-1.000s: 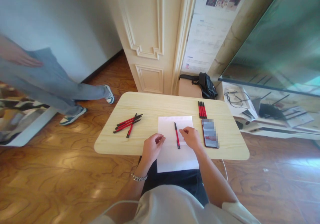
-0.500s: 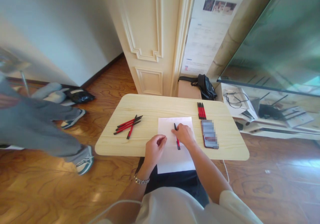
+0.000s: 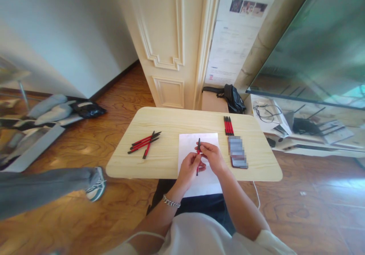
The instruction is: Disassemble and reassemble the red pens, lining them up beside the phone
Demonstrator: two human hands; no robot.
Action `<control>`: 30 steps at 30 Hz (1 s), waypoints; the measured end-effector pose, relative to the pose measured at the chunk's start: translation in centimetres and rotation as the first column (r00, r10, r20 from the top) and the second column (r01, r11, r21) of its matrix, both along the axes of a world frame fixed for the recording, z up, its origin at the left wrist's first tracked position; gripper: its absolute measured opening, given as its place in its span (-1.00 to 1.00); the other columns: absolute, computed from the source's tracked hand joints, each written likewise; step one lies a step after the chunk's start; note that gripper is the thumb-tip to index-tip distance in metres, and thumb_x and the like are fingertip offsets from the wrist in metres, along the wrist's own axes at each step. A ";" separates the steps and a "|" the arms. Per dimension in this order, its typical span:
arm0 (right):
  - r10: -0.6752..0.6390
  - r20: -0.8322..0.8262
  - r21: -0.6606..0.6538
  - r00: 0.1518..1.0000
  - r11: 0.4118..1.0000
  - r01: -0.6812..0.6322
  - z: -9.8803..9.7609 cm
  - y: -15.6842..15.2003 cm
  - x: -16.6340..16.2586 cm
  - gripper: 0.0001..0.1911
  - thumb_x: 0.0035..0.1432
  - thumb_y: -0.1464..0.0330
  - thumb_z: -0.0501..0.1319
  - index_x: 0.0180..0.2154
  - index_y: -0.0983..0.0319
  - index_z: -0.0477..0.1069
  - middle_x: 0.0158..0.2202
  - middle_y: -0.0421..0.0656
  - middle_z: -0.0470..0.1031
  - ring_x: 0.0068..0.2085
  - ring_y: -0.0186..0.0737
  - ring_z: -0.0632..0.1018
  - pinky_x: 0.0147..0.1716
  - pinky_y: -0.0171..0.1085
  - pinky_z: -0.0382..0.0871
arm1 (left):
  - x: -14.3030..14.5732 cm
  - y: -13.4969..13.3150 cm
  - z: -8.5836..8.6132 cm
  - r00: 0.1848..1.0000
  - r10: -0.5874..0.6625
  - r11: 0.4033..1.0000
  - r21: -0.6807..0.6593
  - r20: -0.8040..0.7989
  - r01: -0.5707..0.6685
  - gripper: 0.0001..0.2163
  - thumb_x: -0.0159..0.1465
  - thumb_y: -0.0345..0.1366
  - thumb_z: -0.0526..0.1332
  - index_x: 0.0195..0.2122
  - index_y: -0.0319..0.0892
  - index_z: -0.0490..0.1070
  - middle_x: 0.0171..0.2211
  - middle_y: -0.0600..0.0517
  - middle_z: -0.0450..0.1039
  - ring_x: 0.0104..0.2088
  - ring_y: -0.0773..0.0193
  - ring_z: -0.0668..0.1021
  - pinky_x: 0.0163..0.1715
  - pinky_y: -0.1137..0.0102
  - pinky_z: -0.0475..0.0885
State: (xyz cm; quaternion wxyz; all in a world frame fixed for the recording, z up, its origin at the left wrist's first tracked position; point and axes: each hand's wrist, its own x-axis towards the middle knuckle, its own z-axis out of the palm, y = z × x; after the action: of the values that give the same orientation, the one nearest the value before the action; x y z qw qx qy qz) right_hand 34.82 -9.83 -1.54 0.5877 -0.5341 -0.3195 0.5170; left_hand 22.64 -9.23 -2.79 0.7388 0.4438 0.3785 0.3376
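Above a white sheet of paper (image 3: 185,143), a red and black pen (image 3: 199,143) is held between both hands, its dark end pointing away from me. My left hand (image 3: 191,167) grips the pen's lower part, fingers closed on it. The fingers of my right hand (image 3: 211,155) pinch it nearer the dark end. Several similar pens (image 3: 145,143) lie crossed in a loose pile to the left. On the right, a row of pens (image 3: 228,125) lies side by side, just beyond a phone (image 3: 238,152) with a blurred screen.
All this rests on a light wooden table (image 3: 171,120) with rounded corners. A person's leg (image 3: 51,188) is on the floor to the left. Behind the table are a panelled door (image 3: 168,91) and a black bag (image 3: 234,99). A white cable (image 3: 256,192) hangs off the table's near edge.
My left hand has moved right and closed on the pen, which now stands between both hands rather than under the right alone. The person at left has stepped, leaving one leg in view.
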 end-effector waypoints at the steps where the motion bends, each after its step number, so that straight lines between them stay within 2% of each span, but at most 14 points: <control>1: -0.036 -0.003 0.008 0.999 0.999 0.036 0.0 0.2 -0.2 -0.61 0.03 0.14 0.22 -0.16 0.24 0.46 -0.29 -0.09 0.53 -0.31 -0.26 0.50 -0.29 -0.25 0.37 | 0.1 -0.1 0.1 1.000 0.014 1.000 -0.008 -0.006 -0.014 -0.65 0.14 0.02 0.20 -0.30 -0.20 0.31 -0.51 0.07 0.38 -0.47 0.29 0.52 -0.46 0.39 0.44; 4: -0.149 0.077 -0.005 0.986 0.989 0.149 0.1 0.8 -0.9 -0.60 0.05 0.09 0.19 -0.21 0.26 0.44 -0.37 -0.09 0.52 -0.38 -0.26 0.49 -0.36 -0.27 0.38 | 0.4 -0.5 0.3 0.996 0.059 0.997 0.052 -0.072 -0.055 -0.67 0.11 0.00 0.23 -0.36 -0.18 0.27 -0.59 0.14 0.32 -0.62 0.40 0.41 -0.61 0.50 0.30; 8: -0.254 0.230 -0.013 0.939 0.964 0.264 -0.3 1.2 -2.1 -0.61 0.10 0.05 0.11 -0.36 0.26 0.42 -0.50 -0.15 0.45 -0.48 -0.31 0.43 -0.50 -0.34 0.31 | 0.6 -1.0 0.2 0.989 0.110 0.989 0.114 -0.103 -0.099 -0.69 0.15 -0.01 0.19 -0.40 -0.17 0.28 -0.66 0.18 0.25 -0.71 0.46 0.26 -0.70 0.51 0.11; 11: -0.256 0.138 0.028 0.957 0.967 0.254 -0.6 0.9 -2.5 -0.63 0.12 0.06 0.09 -0.38 0.25 0.40 -0.56 -0.20 0.39 -0.54 -0.35 0.38 -0.56 -0.37 0.26 | 0.8 -1.5 0.0 0.995 0.095 0.996 0.000 -0.017 -0.095 -0.67 0.19 0.02 0.14 -0.45 -0.17 0.24 -0.69 0.21 0.16 -0.75 0.50 0.14 -0.74 0.52 -0.02; 14: -0.171 -0.052 -0.011 0.984 0.985 0.170 -0.7 0.6 -2.2 -0.61 0.12 0.04 0.08 -0.31 0.24 0.38 -0.54 -0.21 0.41 -0.62 -0.39 0.33 -0.68 -0.38 0.15 | 0.9 -1.7 -0.1 0.993 0.043 0.986 -0.164 0.113 -0.024 -0.65 0.20 0.04 0.12 -0.45 -0.17 0.21 -0.68 0.22 0.14 -0.78 0.55 0.03 -0.76 0.53 -0.13; 17: -0.084 -0.176 -0.058 0.981 0.996 0.075 -0.5 0.4 -1.4 -0.58 0.08 0.02 0.12 -0.27 0.25 0.40 -0.41 -0.11 0.50 -0.55 -0.34 0.42 -0.69 -0.39 0.14 | 0.8 -1.6 -0.1 0.985 0.019 0.982 -0.188 0.171 0.013 -0.66 0.19 0.04 0.14 -0.38 -0.19 0.27 -0.60 0.14 0.29 -0.73 0.52 0.18 -0.73 0.55 -0.02; 20: -0.126 -0.141 -0.051 0.982 0.991 0.120 -0.3 0.4 -0.8 -0.60 0.00 0.04 0.22 -0.31 0.25 0.41 -0.40 -0.11 0.51 -0.47 -0.30 0.47 -0.62 -0.39 0.23 | 0.6 -1.3 -0.2 0.990 0.035 0.989 -0.146 0.135 -0.015 -0.65 0.16 0.01 0.20 -0.36 -0.22 0.32 -0.53 0.05 0.38 -0.63 0.46 0.33 -0.64 0.53 0.15; 22: -0.160 -0.099 -0.043 0.982 0.987 0.156 -0.3 0.5 -0.6 -0.64 -0.06 0.09 0.30 -0.35 0.24 0.39 -0.48 -0.17 0.47 -0.54 -0.36 0.41 -0.64 -0.40 0.21 | 0.4 -1.2 -0.4 0.993 0.026 0.991 -0.130 0.114 -0.011 -0.66 0.15 0.00 0.21 -0.36 -0.24 0.35 -0.52 0.04 0.38 -0.61 0.45 0.35 -0.62 0.51 0.18; 24: -0.144 -0.119 -0.044 0.982 0.989 0.139 -0.3 0.4 -0.5 -0.65 -0.07 0.11 0.31 -0.37 0.24 0.37 -0.50 -0.20 0.44 -0.59 -0.40 0.37 -0.67 -0.42 0.18 | 0.3 -1.1 -0.5 0.993 0.006 0.991 -0.134 0.120 0.011 -0.66 0.16 0.00 0.19 -0.40 -0.25 0.36 -0.54 0.05 0.37 -0.62 0.45 0.34 -0.62 0.51 0.17; 28: -0.035 -0.240 -0.052 0.970 0.998 0.023 -0.5 0.3 -0.4 -0.60 0.01 0.07 0.23 -0.26 0.26 0.42 -0.37 -0.08 0.49 -0.45 -0.29 0.47 -0.61 -0.39 0.27 | 0.3 -1.1 -0.4 0.989 -0.003 0.988 -0.151 0.147 0.026 -0.64 0.17 0.02 0.17 -0.44 -0.24 0.35 -0.54 0.04 0.37 -0.63 0.45 0.33 -0.64 0.50 0.15; 30: -0.037 -0.232 -0.042 0.972 0.999 0.028 -0.5 0.3 -0.3 -0.60 0.02 0.07 0.23 -0.25 0.26 0.43 -0.36 -0.08 0.49 -0.38 -0.26 0.49 -0.55 -0.37 0.32 | 0.3 -1.1 -0.2 0.990 0.007 0.991 -0.135 0.144 0.013 -0.64 0.17 0.02 0.17 -0.39 -0.25 0.37 -0.52 0.03 0.38 -0.62 0.45 0.32 -0.64 0.51 0.15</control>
State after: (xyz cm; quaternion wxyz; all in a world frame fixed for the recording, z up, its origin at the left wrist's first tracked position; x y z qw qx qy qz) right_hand 34.51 -9.49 -2.03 0.6190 -0.4861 -0.2299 0.5724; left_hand 22.91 -10.37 -2.97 0.7931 0.3675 0.3457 0.3413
